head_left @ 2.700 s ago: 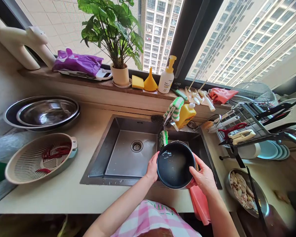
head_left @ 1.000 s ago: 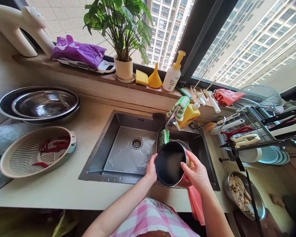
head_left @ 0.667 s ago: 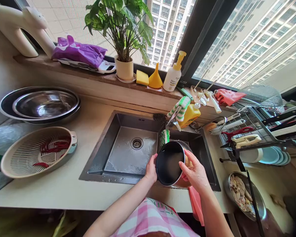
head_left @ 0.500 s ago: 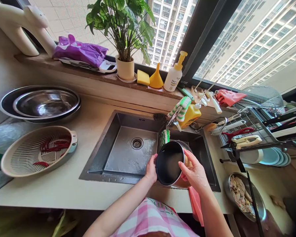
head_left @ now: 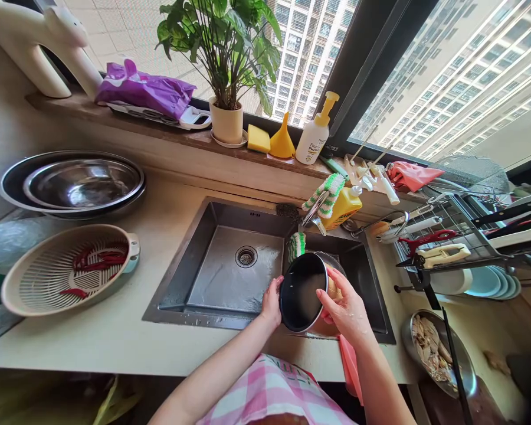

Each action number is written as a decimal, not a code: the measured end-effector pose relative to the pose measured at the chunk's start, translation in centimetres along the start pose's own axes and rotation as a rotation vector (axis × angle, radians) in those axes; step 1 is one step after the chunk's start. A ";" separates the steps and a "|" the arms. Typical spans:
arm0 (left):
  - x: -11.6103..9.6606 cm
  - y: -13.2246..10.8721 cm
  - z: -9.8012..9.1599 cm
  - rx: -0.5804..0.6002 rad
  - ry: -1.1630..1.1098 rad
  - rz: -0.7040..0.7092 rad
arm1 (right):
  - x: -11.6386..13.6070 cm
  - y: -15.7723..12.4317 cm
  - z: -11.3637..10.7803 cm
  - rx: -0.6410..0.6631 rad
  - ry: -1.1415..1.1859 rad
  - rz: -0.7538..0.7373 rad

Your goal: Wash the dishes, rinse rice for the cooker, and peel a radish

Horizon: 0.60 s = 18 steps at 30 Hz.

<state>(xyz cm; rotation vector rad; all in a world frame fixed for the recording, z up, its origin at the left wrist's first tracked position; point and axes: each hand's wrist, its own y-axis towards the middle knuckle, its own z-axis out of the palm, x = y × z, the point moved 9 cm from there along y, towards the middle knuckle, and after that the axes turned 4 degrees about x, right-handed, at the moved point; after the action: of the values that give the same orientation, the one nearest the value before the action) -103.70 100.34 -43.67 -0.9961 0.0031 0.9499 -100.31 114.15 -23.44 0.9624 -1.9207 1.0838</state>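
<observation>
A round dark-lined pot point(head_left: 295, 300) is tilted toward the left over the divider and right basin of the steel sink point(head_left: 230, 277). Cloudy liquid shows inside it. My left hand point(head_left: 272, 303) grips the pot's left side, fingers wrapped around its outside. My right hand point(head_left: 346, 302) holds the right rim, thumb near the inside and fingers outside. Something tan, perhaps grains, shows beyond the rim by my right fingers, partly hidden. Behind the pot, a green-and-white striped cloth point(head_left: 297, 244) hangs by the faucet point(head_left: 315, 219), which carries a similar striped cover point(head_left: 330, 193).
On the left are a colander point(head_left: 26, 280) with red chilies point(head_left: 100, 258) and nested metal bowls point(head_left: 84, 186). Right stand a dish rack point(head_left: 451, 236) and a bowl of raw meat point(head_left: 433, 348). A yellow bottle point(head_left: 343, 209) is behind the sink; a pink cloth point(head_left: 351, 366) hangs in front.
The pot's rim and my right hand have shifted very slightly left. Both hands keep their hold, and the surroundings look the same apart from a small camera shift.
</observation>
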 end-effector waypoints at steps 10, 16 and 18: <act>0.0 -0.3 -0.1 -0.006 0.009 -0.028 | 0.0 0.1 0.9 0.018 -0.001 -0.017; -0.2 -0.6 0.2 0.005 0.000 -0.034 | 0.2 0.2 1.2 0.007 -0.005 -0.028; -0.3 -0.7 0.2 0.007 -0.001 -0.036 | 0.3 0.2 1.3 0.007 -0.011 -0.033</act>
<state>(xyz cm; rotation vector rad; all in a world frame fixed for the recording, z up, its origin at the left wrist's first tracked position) -103.49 100.18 -42.94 -0.9861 -0.0118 0.9167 -100.87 112.99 -23.76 1.0023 -1.9046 1.0696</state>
